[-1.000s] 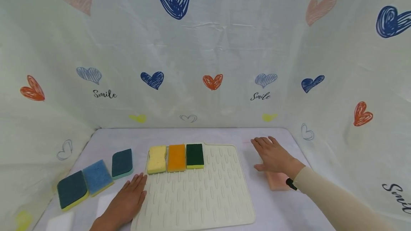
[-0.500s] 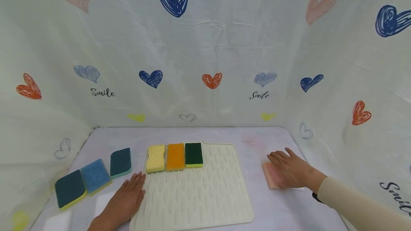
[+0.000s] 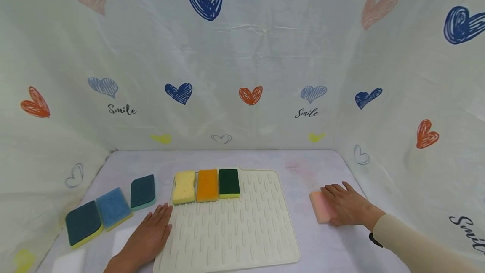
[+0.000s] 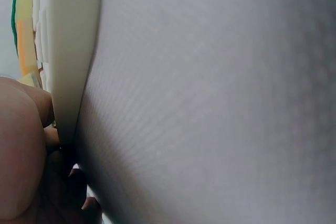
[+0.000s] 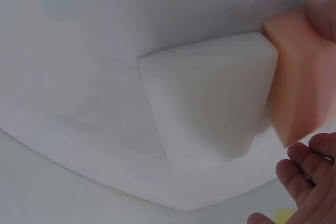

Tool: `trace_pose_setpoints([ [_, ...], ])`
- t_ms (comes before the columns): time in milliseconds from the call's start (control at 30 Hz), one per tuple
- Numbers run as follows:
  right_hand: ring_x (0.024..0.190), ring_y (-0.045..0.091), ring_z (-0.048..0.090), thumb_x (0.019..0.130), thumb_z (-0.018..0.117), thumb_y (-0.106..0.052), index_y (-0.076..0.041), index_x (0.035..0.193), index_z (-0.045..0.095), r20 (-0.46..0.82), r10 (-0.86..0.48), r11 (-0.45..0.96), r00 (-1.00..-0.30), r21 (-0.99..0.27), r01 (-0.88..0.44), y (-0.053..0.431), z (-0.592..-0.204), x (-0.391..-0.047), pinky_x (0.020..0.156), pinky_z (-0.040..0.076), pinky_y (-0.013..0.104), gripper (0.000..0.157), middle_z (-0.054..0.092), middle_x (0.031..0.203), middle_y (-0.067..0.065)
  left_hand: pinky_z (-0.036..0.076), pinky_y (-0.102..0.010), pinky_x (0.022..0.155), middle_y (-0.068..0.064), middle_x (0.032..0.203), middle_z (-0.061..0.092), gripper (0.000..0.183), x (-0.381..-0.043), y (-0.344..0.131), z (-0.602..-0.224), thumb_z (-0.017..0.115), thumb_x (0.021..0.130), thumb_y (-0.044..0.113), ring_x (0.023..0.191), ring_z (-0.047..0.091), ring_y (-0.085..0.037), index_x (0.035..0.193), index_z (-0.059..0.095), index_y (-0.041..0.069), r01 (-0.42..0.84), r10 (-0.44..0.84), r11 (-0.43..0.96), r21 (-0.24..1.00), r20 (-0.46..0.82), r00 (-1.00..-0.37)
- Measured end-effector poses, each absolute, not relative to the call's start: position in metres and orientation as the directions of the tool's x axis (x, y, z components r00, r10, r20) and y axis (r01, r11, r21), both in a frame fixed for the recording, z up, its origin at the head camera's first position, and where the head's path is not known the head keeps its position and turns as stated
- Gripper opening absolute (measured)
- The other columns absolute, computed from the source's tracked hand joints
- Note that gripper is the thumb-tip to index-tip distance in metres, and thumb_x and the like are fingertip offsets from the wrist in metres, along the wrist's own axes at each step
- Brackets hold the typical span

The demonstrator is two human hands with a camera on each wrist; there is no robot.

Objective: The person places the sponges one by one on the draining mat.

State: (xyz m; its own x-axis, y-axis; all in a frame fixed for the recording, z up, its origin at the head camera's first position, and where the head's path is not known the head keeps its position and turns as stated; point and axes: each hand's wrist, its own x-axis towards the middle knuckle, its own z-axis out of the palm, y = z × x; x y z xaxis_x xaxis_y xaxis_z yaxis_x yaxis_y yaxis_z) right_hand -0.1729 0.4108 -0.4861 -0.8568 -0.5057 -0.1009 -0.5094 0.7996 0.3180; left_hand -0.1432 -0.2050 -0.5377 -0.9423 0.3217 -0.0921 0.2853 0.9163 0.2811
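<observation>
In the head view my right hand (image 3: pixel 349 206) lies over the right part of a peach-pink sponge (image 3: pixel 318 208), right of the cream ribbed mat (image 3: pixel 236 233). The right wrist view has the thumb on one end of this sponge and the fingertips (image 5: pixel 299 153) at its other end, so the hand holds it between them. A white sponge (image 5: pixel 210 98) lies right against it, hidden in the head view. My left hand (image 3: pixel 145 239) rests flat at the mat's left edge, fingers straight, thumb touching the mat. It holds nothing.
Along the mat's far left edge lie yellow (image 3: pixel 184 186), orange (image 3: pixel 207 185) and dark green (image 3: pixel 229 183) sponges in a row. Left of the mat are two dark teal sponges (image 3: pixel 143 191), a blue one (image 3: pixel 113 208) and white blocks (image 3: pixel 70 260). Patterned curtains surround the table.
My right hand has come down and back from above the table beyond the peach-pink sponge and now grips it. The left hand stays put.
</observation>
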Motion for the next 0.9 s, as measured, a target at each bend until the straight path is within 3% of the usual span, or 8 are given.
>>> trace_pose_setpoints([
  [300, 0.124, 0.033, 0.049, 0.074, 0.071, -0.06, -0.001, 0.137, 0.048, -0.101, -0.481, 0.836, -0.871, 0.247, -0.49, 0.412, -0.488, -0.174, 0.105, 0.034, 0.065, 0.089, 0.056, 0.132, 0.01, 0.031, -0.063, 0.111, -0.023, 0.153, 0.037, 0.057, -0.142, -0.203, -0.535, 0.053, 0.1, 0.025, 0.141, 0.034, -0.044, 0.148, 0.037, -0.002, 0.276, 0.309, 0.922, 0.271, -0.086, -0.947],
  [667, 0.11, 0.034, 0.054, 0.072, 0.072, -0.058, 0.0, 0.128, 0.052, 0.11, -0.538, 0.807, -0.836, 0.356, -0.472, 0.406, -0.479, -0.192, 0.099, 0.045, 0.054, 0.083, 0.057, 0.12, 0.013, 0.03, -0.063, 0.111, -0.023, 0.153, 0.037, 0.057, -0.142, -0.203, -0.536, 0.052, 0.1, 0.026, 0.142, 0.033, -0.044, 0.148, 0.037, -0.001, 0.275, 0.31, 0.921, 0.276, -0.092, -0.946],
  [900, 0.105, 0.032, 0.054, 0.07, 0.07, -0.059, 0.0, 0.125, 0.053, 0.152, -0.551, 0.797, -0.82, 0.386, -0.464, 0.399, -0.476, -0.2, 0.093, 0.047, 0.05, 0.082, 0.057, 0.115, 0.012, 0.029, -0.063, 0.112, -0.023, 0.154, 0.035, 0.058, -0.143, -0.203, -0.537, 0.052, 0.1, 0.027, 0.142, 0.032, -0.044, 0.149, 0.036, -0.001, 0.27, 0.308, 0.923, 0.275, -0.104, -0.946],
])
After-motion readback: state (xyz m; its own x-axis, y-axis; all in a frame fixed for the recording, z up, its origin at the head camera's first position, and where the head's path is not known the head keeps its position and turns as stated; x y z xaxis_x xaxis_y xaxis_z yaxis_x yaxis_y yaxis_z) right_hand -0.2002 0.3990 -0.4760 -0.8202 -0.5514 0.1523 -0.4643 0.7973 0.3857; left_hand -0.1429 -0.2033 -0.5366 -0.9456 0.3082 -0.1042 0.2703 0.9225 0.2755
